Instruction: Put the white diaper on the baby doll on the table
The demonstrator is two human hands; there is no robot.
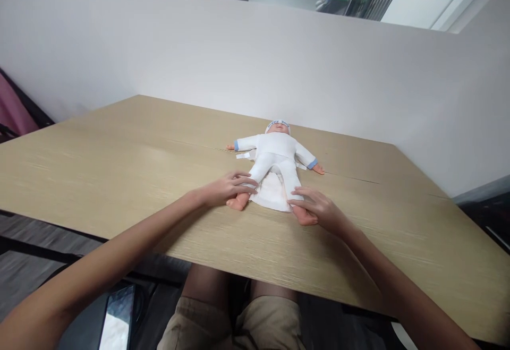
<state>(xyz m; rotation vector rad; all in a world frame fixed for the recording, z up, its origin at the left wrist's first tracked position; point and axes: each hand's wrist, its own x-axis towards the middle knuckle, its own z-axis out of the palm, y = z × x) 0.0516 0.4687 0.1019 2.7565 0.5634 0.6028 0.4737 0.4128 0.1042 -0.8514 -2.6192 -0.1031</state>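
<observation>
A baby doll (277,145) in a white outfit with blue cuffs lies on its back on the table, its head away from me and its arms spread. Under its hips and between its legs is an open white diaper (271,195), with tabs showing at both sides of the waist. My left hand (229,187) rests over the doll's lower leg on the left, fingers stretched out and slightly apart. On the other lower leg lies my right hand (316,205), its fingers likewise extended across the trouser leg. Neither hand is wrapped round anything.
The wooden table (119,148) has a seam running across it. A white partition wall (199,47) stands along its far side. Below the near edge are my legs in beige shorts (231,323) and a phone-like dark object (117,313). Pink fabric (16,108) hangs at far left.
</observation>
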